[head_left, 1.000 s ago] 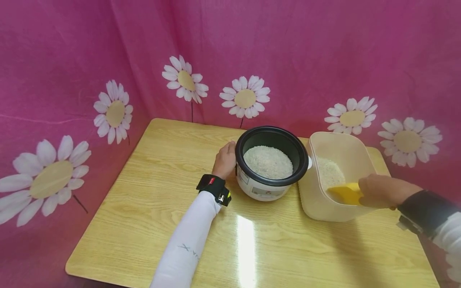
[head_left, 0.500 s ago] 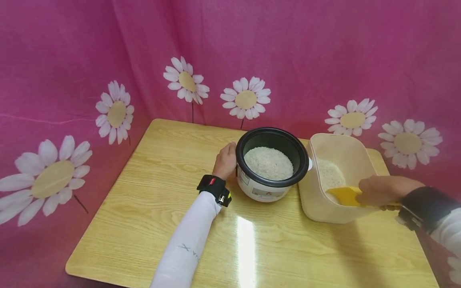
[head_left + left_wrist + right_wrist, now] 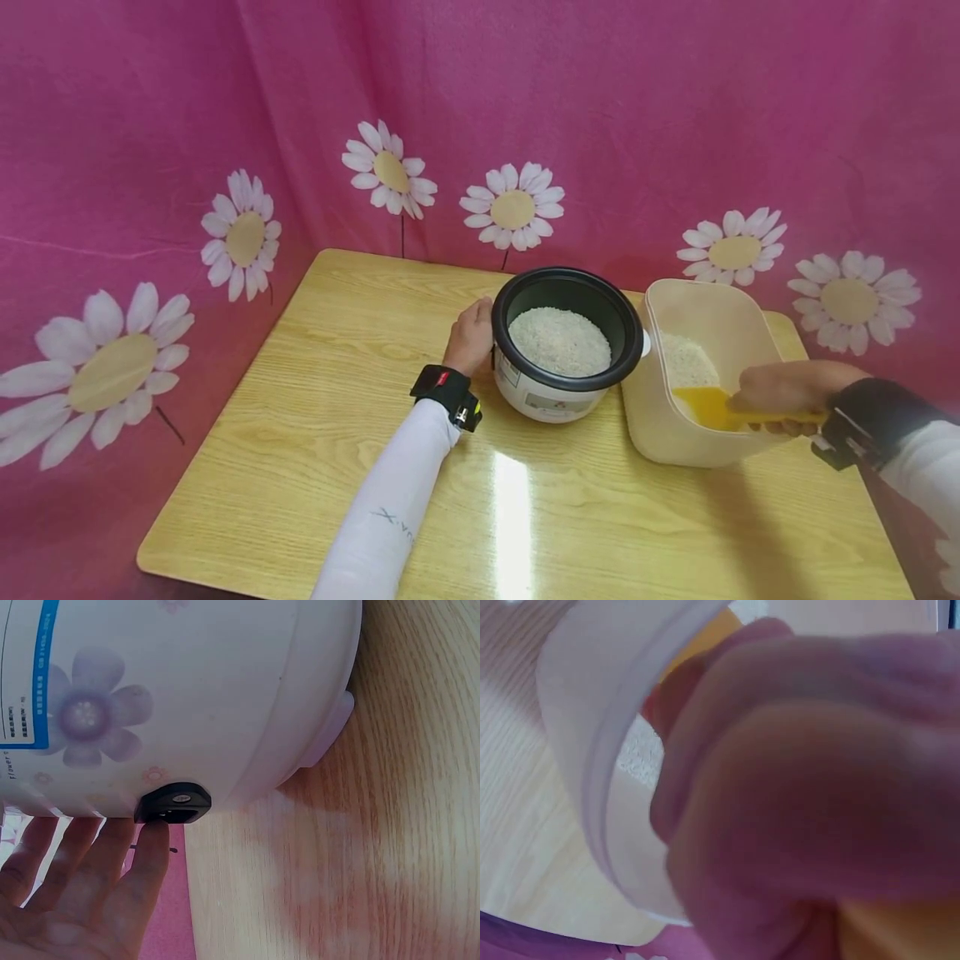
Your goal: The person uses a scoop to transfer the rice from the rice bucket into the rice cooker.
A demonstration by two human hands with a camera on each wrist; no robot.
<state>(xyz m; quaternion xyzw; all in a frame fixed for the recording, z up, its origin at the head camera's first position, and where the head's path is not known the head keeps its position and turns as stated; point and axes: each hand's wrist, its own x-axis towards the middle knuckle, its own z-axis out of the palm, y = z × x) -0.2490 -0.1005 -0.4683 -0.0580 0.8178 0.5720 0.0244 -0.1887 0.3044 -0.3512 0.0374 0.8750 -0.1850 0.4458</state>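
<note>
In the head view, a white rice cooker (image 3: 553,403) with a black inner rim stands mid-table, a mound of rice (image 3: 561,342) inside it. My left hand (image 3: 470,337) rests against the cooker's left side. The left wrist view shows its straight fingers (image 3: 116,851) touching the wall beside a black power socket (image 3: 176,802). To the right stands a cream rice bin (image 3: 675,442) with rice (image 3: 684,365) in it. At its front rim my right hand (image 3: 780,390) grips a yellow scoop (image 3: 708,407), whose blade dips inside the bin. In the right wrist view, curled fingers hide most of the scoop.
Both containers stand side by side on a light wooden table (image 3: 360,367). A pink curtain (image 3: 600,100) with white daisies hangs close behind the table and along its left side.
The scoop has shifted left in the bin with my right hand, its blade now showing more. My left hand has stayed against the rice cooker.
</note>
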